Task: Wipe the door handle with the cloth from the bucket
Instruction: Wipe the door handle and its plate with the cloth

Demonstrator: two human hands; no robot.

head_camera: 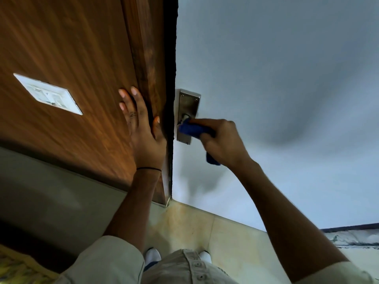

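A steel door handle plate (187, 105) is mounted on the pale door (266, 78), close to its left edge. My right hand (223, 140) is shut on a blue cloth (192, 130) wrapped around the lever, so the lever is almost hidden; a tail of cloth hangs out below my fist. My left hand (143, 128) lies flat with its fingers spread on the brown wooden panel (71, 48), its thumb against the dark door frame (171, 99). No bucket shows in this view.
A white switch plate (48, 94) sits on the wooden panel to the left. Pale floor tiles (205, 228) and my white shoes lie below. A dark-edged step or mat (352, 234) is at the lower right.
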